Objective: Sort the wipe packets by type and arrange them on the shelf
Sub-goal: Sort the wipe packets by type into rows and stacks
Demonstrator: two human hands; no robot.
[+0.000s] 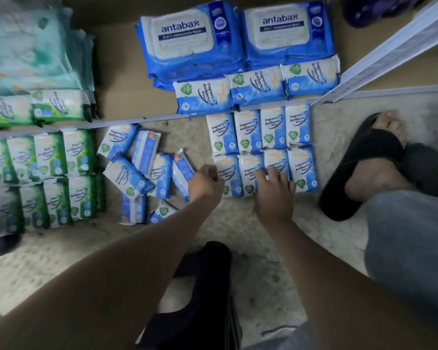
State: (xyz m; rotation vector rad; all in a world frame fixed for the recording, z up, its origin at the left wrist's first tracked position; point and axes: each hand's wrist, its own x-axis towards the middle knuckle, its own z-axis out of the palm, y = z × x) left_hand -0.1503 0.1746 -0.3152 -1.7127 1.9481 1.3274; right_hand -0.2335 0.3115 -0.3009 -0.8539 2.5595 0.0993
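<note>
Small blue-and-white wipe packets stand on the floor in two neat rows [259, 130]. My right hand [276, 193] rests with spread fingers on the middle packets of the near row [302, 170]. My left hand [205, 184] has its fingers curled against the left edge of that row's leftmost packet [226, 173]; whether it pinches the packet is unclear. A loose pile of the same blue packets [142, 168] lies to the left. Green packets [48, 170] stand in rows further left. The brown shelf board [127, 79] holds large blue Antabax packs [187, 39], blue packets [258, 85] and green packets [36, 107].
Teal packs [23, 46] are stacked at the shelf's back left. A white shelf frame [390, 51] slants in at the right. My right foot in a black sandal [364, 160] is beside the blue rows. Another black sandal [202, 286] lies below my arms.
</note>
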